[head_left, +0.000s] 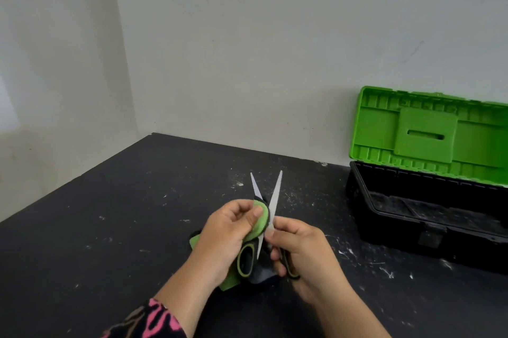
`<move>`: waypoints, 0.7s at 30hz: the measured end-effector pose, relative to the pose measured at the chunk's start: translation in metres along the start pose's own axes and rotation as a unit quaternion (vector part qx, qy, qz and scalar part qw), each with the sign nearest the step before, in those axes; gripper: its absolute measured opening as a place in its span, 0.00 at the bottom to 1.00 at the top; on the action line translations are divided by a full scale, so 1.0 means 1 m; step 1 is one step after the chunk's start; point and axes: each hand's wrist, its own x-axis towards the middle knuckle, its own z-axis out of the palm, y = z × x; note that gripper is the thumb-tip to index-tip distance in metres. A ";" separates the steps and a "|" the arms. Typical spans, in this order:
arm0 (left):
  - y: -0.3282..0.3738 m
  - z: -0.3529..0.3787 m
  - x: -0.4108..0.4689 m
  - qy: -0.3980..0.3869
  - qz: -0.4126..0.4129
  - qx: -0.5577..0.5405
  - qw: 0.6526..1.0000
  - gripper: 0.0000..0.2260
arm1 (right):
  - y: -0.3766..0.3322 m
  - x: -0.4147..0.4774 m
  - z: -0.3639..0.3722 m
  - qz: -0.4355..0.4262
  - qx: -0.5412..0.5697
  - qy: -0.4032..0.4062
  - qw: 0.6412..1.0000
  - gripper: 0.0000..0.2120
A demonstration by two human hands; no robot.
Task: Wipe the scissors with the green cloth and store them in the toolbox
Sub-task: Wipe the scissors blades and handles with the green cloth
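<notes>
From the head: scissors (275, 194) held above the dark desk (110, 227), blades spread, tips pointing away. Left hand (222, 236) pinching the green cloth (259, 221) around one blade; right hand (305, 255) curled round a handle. Toolbox (398, 238) open at right, well apart.

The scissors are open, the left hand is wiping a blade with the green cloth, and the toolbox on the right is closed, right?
Not quite. The head view shows the toolbox open, its green lid raised upright. The rest holds: open scissors, left hand holding the green cloth on a blade.
</notes>
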 end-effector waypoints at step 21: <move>-0.008 -0.003 0.002 -0.009 0.074 0.213 0.974 0.05 | 0.003 0.002 0.001 0.003 -0.008 0.015 1.000 0.11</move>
